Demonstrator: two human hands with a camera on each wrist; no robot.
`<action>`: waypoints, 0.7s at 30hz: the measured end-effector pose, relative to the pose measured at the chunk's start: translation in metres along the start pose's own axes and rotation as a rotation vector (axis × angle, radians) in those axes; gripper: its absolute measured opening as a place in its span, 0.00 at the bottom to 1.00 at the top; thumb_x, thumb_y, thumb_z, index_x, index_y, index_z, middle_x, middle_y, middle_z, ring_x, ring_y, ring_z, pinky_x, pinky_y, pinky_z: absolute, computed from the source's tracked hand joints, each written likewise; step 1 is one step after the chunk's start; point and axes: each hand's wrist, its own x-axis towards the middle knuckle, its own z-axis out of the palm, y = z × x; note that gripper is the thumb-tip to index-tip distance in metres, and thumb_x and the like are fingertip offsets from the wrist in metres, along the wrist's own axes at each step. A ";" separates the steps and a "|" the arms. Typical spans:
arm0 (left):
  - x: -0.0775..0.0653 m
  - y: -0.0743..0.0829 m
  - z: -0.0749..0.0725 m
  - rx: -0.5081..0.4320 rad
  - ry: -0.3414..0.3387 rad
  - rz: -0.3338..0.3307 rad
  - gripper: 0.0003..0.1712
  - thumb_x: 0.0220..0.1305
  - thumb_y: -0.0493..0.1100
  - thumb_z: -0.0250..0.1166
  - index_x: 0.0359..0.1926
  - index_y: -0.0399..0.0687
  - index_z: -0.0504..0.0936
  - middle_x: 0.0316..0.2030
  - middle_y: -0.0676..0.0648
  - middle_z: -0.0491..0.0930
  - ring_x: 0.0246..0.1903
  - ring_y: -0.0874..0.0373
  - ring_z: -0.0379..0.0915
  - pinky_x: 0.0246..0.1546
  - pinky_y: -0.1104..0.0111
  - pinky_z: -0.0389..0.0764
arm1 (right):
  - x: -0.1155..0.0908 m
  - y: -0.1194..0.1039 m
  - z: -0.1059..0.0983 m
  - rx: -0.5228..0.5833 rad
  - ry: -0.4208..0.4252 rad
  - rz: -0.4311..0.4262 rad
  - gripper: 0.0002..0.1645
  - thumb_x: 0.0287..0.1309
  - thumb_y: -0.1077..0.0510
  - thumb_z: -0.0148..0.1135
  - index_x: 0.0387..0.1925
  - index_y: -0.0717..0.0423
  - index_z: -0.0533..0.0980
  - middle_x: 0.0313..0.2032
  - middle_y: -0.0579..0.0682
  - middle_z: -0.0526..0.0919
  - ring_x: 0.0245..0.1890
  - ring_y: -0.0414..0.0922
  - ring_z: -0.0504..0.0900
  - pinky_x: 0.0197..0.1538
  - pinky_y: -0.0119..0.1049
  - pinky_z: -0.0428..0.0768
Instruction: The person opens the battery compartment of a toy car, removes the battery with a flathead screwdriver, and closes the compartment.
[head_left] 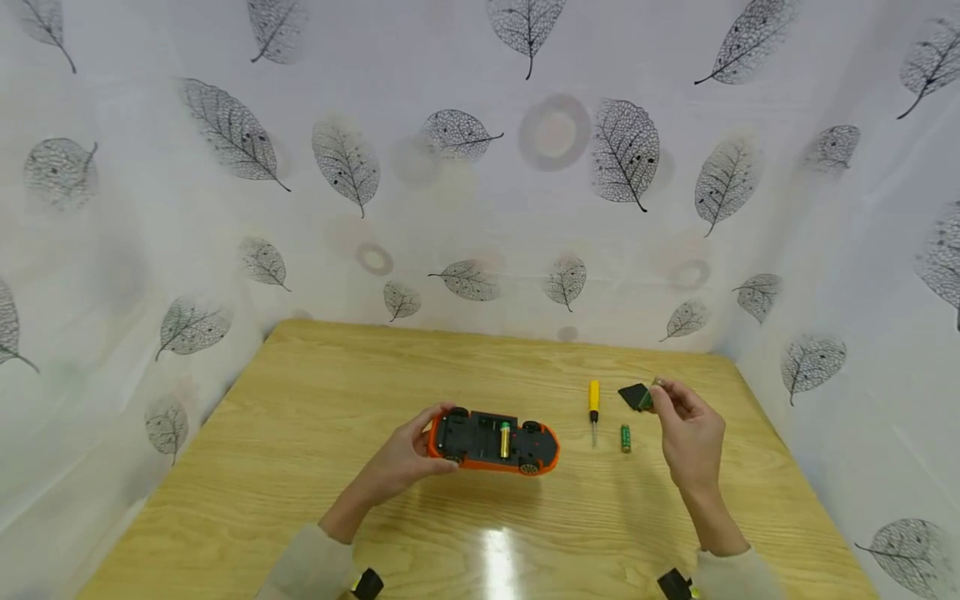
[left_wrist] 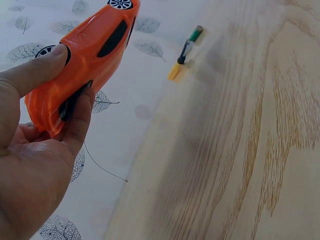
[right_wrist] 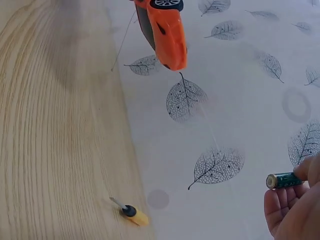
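An orange toy car point(head_left: 546, 457) is held upside down above the table by my left hand point(head_left: 401, 458), which grips its left end between thumb and fingers. One gold and green battery point(head_left: 505, 440) lies in the open compartment of its black underside. In the left wrist view, the thumb presses near a wheel of the car point(left_wrist: 87, 55). My right hand point(head_left: 693, 433), raised off the table at the right, pinches another green battery point(right_wrist: 283, 180) by one end. Below that hand a third battery point(head_left: 626, 438) rests on the wood.
A yellow-handled screwdriver point(head_left: 594, 400) lies between the car and the loose battery. Near the right hand is a small black flat piece point(head_left: 632, 394), partly covered by the held battery. A thin wire point(left_wrist: 106, 170) trails below the car. Leaf-patterned curtains point(head_left: 465, 208) enclose the wooden table point(head_left: 360, 367).
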 end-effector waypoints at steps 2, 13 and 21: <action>0.000 0.000 0.000 0.001 0.003 0.002 0.48 0.51 0.30 0.69 0.69 0.53 0.55 0.66 0.40 0.54 0.58 0.47 0.66 0.47 0.58 0.77 | 0.003 0.007 -0.007 -0.021 0.015 0.033 0.14 0.59 0.64 0.60 0.44 0.71 0.77 0.36 0.56 0.82 0.29 0.39 0.81 0.35 0.24 0.79; -0.002 0.003 0.000 -0.010 0.001 -0.001 0.48 0.52 0.31 0.69 0.70 0.55 0.54 0.67 0.41 0.53 0.58 0.47 0.65 0.47 0.58 0.77 | 0.006 0.035 -0.029 -0.076 0.046 0.119 0.18 0.58 0.61 0.62 0.47 0.69 0.78 0.39 0.54 0.82 0.31 0.39 0.80 0.33 0.25 0.79; -0.002 0.002 0.000 -0.015 -0.008 0.009 0.48 0.52 0.31 0.69 0.70 0.54 0.54 0.67 0.41 0.53 0.59 0.47 0.65 0.48 0.58 0.76 | 0.004 0.048 -0.036 -0.188 -0.008 0.226 0.22 0.60 0.54 0.61 0.49 0.67 0.77 0.39 0.50 0.82 0.29 0.40 0.81 0.32 0.26 0.79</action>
